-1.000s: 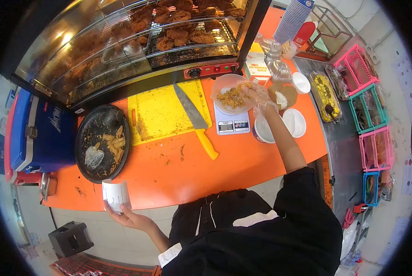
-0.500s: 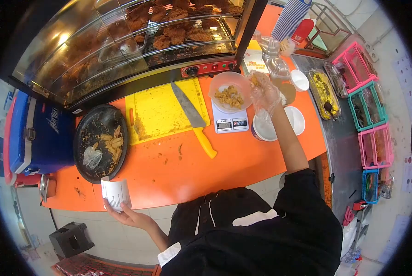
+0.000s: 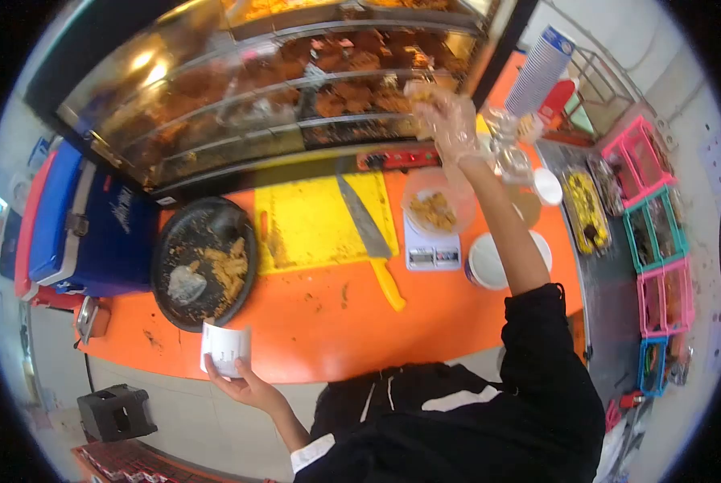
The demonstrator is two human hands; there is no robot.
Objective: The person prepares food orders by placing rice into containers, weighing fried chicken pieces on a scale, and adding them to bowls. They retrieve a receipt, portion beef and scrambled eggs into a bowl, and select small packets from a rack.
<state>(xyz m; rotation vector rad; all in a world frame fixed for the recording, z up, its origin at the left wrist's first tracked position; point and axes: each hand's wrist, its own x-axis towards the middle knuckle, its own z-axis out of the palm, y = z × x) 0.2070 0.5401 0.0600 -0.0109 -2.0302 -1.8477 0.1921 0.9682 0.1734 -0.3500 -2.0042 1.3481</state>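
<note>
My left hand holds a curled paper slip with small print at the front edge of the orange table. My right hand, in a clear plastic glove, is raised before the glass food warmer, its fingers closed on a small golden-brown piece of food that is blurred. Below it, a translucent pink bowl with shredded golden food stands on a white digital scale. To the left, a knife with a yellow handle lies across the yellow cutting board.
A black round pan holds food scraps and a crumpled plastic bag. The blue cooler stands at left. White tubs, stacked paper cups and a tray of yellow food are at right. Fried pieces fill the warmer.
My right hand has moved up and away from the pink bowl towards the warmer's glass. My left hand still holds the slip. The camera view has tilted upward.
</note>
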